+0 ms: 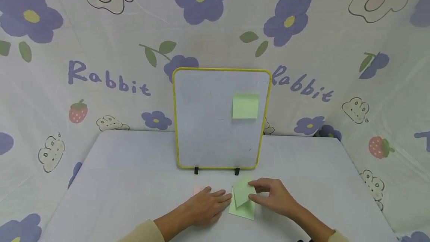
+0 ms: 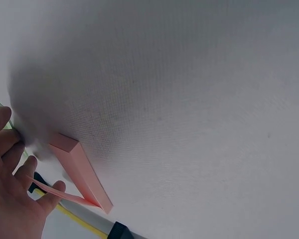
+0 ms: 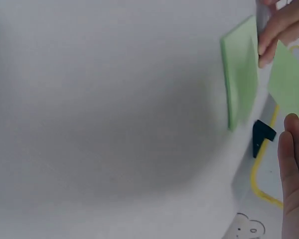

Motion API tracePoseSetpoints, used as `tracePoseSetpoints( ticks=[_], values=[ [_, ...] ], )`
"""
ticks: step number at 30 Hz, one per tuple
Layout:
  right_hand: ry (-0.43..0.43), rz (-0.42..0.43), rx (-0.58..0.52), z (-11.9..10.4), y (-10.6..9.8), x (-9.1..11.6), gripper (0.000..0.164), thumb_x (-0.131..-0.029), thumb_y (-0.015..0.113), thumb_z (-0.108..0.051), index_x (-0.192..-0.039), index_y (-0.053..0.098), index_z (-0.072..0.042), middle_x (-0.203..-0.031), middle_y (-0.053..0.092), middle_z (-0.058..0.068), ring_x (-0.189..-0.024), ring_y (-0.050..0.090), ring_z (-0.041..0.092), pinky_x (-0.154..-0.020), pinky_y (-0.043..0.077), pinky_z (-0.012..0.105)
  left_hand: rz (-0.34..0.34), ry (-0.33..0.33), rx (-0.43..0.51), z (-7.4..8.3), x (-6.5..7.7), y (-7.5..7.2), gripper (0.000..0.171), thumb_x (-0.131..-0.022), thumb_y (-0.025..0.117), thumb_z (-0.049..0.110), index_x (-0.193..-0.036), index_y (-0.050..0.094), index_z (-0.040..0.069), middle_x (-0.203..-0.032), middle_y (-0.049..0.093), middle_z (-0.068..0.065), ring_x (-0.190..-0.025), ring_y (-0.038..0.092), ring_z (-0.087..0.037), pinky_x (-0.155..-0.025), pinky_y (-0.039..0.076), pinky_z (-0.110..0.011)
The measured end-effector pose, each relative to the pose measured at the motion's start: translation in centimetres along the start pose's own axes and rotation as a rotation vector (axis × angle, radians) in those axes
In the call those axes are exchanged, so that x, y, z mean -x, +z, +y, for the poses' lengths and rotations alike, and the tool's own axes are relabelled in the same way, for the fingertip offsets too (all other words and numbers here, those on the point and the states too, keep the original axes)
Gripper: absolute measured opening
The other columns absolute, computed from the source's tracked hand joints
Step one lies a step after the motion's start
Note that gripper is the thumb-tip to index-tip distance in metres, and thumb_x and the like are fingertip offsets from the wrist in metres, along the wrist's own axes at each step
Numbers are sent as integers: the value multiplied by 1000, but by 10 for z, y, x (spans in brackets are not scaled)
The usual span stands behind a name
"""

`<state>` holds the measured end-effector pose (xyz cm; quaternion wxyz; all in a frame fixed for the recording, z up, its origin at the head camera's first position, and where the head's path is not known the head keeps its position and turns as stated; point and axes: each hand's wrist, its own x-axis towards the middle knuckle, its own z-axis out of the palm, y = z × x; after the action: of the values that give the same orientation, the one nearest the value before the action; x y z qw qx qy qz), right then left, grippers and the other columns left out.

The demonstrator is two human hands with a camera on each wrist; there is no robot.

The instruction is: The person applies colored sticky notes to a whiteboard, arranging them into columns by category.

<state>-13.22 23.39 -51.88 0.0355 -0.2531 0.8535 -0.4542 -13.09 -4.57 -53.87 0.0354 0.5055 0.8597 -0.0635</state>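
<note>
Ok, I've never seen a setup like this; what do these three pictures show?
No machine here: just a person's left hand and right hand, both bare. The wide picture comes from a head-worn camera; the other two come from one camera on each wrist. On the white table are a yellow-framed whiteboard bearing a green note, a green pad and a pink pad. The right hand pinches a green sheet over the green pad; the left hand's fingertips are by that pad's edge.
</note>
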Motion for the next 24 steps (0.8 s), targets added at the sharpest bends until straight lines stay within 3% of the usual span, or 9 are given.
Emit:
tracePoseSetpoints(
  ticks=[6, 10, 24],
  values=[
    [-23, 117, 73, -11, -16, -16, 21, -92, 70, -7, -111, 73, 1, -105, 74, 9, -89, 72, 16, -78, 58, 29, 25, 11, -21, -1, 0, -1, 48, -103, 50, 33, -149, 49, 19, -153, 44, 8, -137, 45, -12, -99, 47, -41],
    [-31, 203, 83, -17, -24, -28, 22, -90, 70, 2, -112, 73, 1, -107, 73, 11, -92, 72, 21, -78, 58, 27, 39, 19, -23, -1, 1, -2, 47, -102, 51, 32, -147, 51, 18, -152, 46, 7, -137, 45, -12, -99, 47, -41],
    [-9, 447, -3, -25, -26, -62, 24, -90, 68, 5, -114, 71, 3, -106, 73, 16, -90, 71, 23, -77, 52, 15, 12, 30, 21, -2, -1, -3, 47, -103, 50, 31, -147, 50, 17, -153, 45, 6, -139, 43, -12, -100, 46, -40]
  ],
)
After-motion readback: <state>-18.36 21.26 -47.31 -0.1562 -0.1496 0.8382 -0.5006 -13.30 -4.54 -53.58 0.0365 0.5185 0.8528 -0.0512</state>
